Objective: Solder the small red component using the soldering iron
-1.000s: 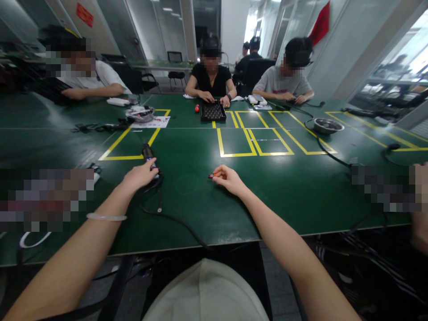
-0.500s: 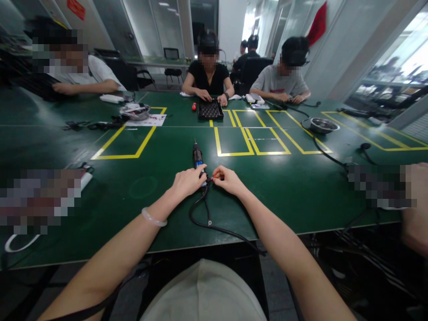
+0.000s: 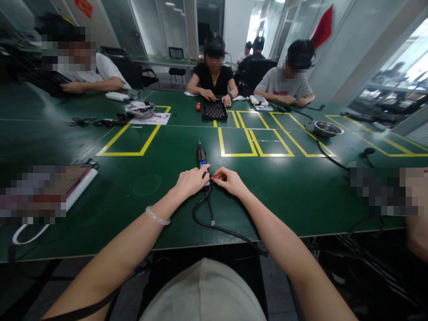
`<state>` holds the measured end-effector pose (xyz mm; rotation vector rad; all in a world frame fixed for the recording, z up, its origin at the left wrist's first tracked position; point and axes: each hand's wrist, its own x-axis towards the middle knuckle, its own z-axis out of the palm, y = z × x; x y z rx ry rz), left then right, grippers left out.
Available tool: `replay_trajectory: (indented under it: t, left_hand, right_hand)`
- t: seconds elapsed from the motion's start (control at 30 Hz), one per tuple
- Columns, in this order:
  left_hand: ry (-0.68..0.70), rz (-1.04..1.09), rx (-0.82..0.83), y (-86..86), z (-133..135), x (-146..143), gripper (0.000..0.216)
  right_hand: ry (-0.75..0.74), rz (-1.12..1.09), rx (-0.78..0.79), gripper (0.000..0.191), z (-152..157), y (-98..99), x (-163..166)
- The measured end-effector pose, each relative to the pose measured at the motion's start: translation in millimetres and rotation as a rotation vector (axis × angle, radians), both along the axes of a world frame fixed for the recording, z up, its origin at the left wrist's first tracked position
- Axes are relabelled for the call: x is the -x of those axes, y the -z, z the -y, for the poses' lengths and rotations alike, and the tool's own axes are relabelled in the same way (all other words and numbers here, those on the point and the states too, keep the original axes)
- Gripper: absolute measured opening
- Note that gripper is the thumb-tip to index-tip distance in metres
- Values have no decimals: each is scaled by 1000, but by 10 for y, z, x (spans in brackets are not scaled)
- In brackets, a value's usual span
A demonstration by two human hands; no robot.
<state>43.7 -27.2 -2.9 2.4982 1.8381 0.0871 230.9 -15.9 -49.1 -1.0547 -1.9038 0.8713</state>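
An electric screwdriver (image 3: pixel 201 154) with a dark body and a blue band lies on the green table, its thin bit pointing away from me. My left hand (image 3: pixel 191 182) is closed around its rear part, thumb and fingers on the barrel. Close beside it, my right hand (image 3: pixel 230 182) pinches a small orange-red piece (image 3: pixel 216 177) at the tool's back end; its shape is mostly hidden by the fingertips. From that end a black cord (image 3: pixel 230 231) loops toward me and over the table edge. A thinner black lead ends in a metal ring terminal (image 3: pixel 212 223).
Yellow tape outlines (image 3: pixel 239 155) mark the green table (image 3: pixel 160 232). Across from me a person works over a black tray (image 3: pixel 214 117), with a small red object (image 3: pixel 198 106) beside it. A metal bowl (image 3: pixel 329 129) stands right, a bag of parts (image 3: pixel 139 109) left. Co-workers sit around.
The whole view has shifted slightly to the right. Both hands keep nearly the same pose at the screwdriver, and the cord lies as before.
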Motion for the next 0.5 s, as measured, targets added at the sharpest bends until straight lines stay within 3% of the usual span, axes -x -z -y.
replay_trajectory:
  t: [0.17, 0.5]
  left_hand:
    - [-4, -3, 20, -5, -8, 0, 53]
    - [-1, 3, 14, 8, -6, 7, 53]
  right_hand:
    - [48, 124, -67, 14, 6, -25, 9]
    - [15, 35, 17, 14, 20, -48, -12]
